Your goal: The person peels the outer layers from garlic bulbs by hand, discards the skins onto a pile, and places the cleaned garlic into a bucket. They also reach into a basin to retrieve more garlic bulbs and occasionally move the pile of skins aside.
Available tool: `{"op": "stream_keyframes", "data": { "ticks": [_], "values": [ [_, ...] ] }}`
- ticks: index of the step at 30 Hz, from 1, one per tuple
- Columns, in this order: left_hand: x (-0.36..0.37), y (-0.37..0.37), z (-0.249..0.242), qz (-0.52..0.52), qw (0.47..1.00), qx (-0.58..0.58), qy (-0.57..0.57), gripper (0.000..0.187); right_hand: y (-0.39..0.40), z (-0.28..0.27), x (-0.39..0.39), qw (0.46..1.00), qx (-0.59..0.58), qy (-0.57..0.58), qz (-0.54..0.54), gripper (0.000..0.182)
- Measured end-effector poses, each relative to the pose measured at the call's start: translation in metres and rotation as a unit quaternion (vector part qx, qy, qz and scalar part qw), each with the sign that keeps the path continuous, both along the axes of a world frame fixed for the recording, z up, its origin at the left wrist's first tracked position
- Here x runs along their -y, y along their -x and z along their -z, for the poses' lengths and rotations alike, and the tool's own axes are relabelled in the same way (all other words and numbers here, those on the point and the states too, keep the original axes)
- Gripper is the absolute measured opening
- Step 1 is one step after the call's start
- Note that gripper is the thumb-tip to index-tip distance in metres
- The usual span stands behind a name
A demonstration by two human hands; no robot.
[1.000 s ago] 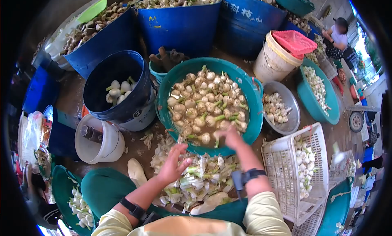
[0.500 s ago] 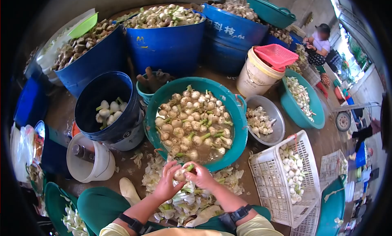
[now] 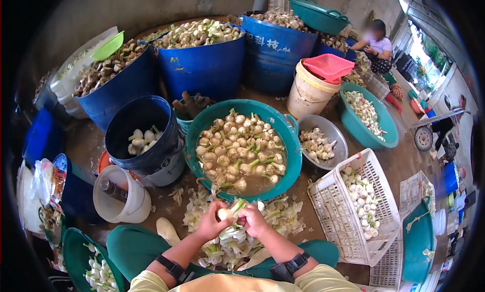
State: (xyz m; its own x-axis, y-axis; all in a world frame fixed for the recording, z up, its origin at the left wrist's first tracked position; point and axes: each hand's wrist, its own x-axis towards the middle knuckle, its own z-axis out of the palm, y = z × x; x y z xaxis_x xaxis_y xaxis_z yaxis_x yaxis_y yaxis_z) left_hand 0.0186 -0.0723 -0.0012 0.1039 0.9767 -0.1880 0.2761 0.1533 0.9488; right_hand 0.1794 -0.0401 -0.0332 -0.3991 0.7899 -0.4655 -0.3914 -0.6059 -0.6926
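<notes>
A garlic bulb (image 3: 227, 213) with a short green stem sits in my left hand (image 3: 212, 222), its fingers closed around the pale, partly peeled bulb. At the stem side, my right hand (image 3: 254, 221) pinches the bulb's outer skin, though its fingertips are partly hidden. Just beyond my hands stands a teal basin (image 3: 294, 166) of murky water full of unpeeled garlic bulbs (image 3: 242, 145). Below them, a pile of peeled garlic skins (image 3: 230, 246) covers the floor between my legs.
Left of the basin are a dark blue bucket (image 3: 151, 166) with white bulbs and a white bucket (image 3: 108, 211). A metal bowl (image 3: 341, 149) and white crate (image 3: 331, 201) stand right. Blue barrels (image 3: 199, 62) of garlic line the back; a person (image 3: 379, 47) sits far right.
The bulb has turned in my hands and now looks whiter, with its stem pointing up right. My right hand has shifted slightly right and down. The camera view has moved a little.
</notes>
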Motion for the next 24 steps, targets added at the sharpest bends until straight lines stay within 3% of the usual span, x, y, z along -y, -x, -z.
{"op": "stream_keyframes", "data": {
  "ticks": [2,3,4,5,6,8,9,10,11,12,13,14,16,18,19,20,21,22,24],
  "values": [
    [0.004,-0.004,0.003,-0.022,0.999,-0.022,-0.024,0.046,0.001,-0.003,0.003,0.995,-0.041,0.090,-0.005,0.012],
    [0.002,-0.001,0.014,0.009,0.977,-0.125,-0.170,0.047,0.004,-0.011,0.005,0.997,-0.020,0.074,-0.007,0.018],
    [0.001,-0.002,0.011,0.021,0.957,-0.154,-0.245,0.043,0.006,0.000,0.006,0.999,0.033,0.031,-0.019,0.019],
    [0.002,-0.003,0.005,0.025,0.960,-0.151,-0.236,0.040,0.008,0.010,0.008,0.998,0.068,0.008,-0.009,0.016],
    [0.005,-0.005,-0.003,-0.017,0.991,-0.087,-0.096,0.035,0.003,0.006,0.004,0.997,0.042,0.048,-0.040,0.024],
    [-0.003,0.004,0.029,-0.043,0.990,0.017,-0.135,0.030,0.005,0.011,0.005,0.998,0.021,0.031,-0.052,0.015],
    [-0.004,0.008,0.029,-0.062,0.980,0.182,0.055,0.035,0.003,-0.010,0.010,0.996,0.040,-0.051,-0.058,0.015],
    [-0.007,0.012,0.024,-0.080,0.908,0.329,0.245,0.041,0.002,-0.026,0.012,0.987,0.060,-0.133,-0.068,0.015],
    [-0.010,0.017,0.019,-0.024,0.852,0.409,0.325,0.047,0.001,0.002,0.005,0.916,0.223,-0.326,-0.069,0.018],
    [-0.012,0.020,0.017,0.027,0.779,0.482,0.399,0.053,-0.001,0.000,0.003,0.916,0.225,-0.326,-0.066,0.018],
    [-0.011,0.016,0.033,-0.013,0.823,0.450,0.347,0.054,-0.003,-0.002,0.000,0.836,0.361,-0.408,-0.071,0.019],
    [-0.006,0.009,0.041,-0.012,0.823,0.450,0.347,0.054,-0.004,-0.004,-0.003,0.730,0.485,-0.476,-0.075,0.021],
    [0.005,-0.013,0.043,-0.025,0.954,0.273,0.122,0.059,-0.003,-0.017,0.002,0.758,0.462,-0.456,-0.058,0.022],
    [0.006,-0.007,0.045,0.012,0.949,0.279,0.144,0.062,0.000,-0.029,0.008,0.848,0.354,-0.368,-0.143,0.021],
    [0.006,-0.007,0.045,0.000,0.959,0.257,0.120,0.057,0.001,-0.027,0.011,0.874,0.289,-0.373,-0.114,0.022],
    [0.004,-0.007,0.044,-0.014,0.968,0.232,0.095,0.053,0.000,-0.025,0.009,0.874,0.288,-0.373,-0.116,0.022],
    [-0.001,-0.006,0.038,-0.067,0.965,0.215,0.138,0.040,-0.003,-0.021,0.003,0.881,0.303,-0.345,-0.112,0.021],
    [-0.002,-0.006,0.030,-0.070,0.964,0.215,0.138,0.040,-0.006,-0.023,-0.001,0.886,0.319,-0.318,-0.108,0.021],
    [-0.001,-0.007,0.017,0.010,0.976,0.196,0.094,0.035,-0.007,-0.021,-0.001,0.856,0.353,-0.366,-0.090,0.022]
  ]
}}
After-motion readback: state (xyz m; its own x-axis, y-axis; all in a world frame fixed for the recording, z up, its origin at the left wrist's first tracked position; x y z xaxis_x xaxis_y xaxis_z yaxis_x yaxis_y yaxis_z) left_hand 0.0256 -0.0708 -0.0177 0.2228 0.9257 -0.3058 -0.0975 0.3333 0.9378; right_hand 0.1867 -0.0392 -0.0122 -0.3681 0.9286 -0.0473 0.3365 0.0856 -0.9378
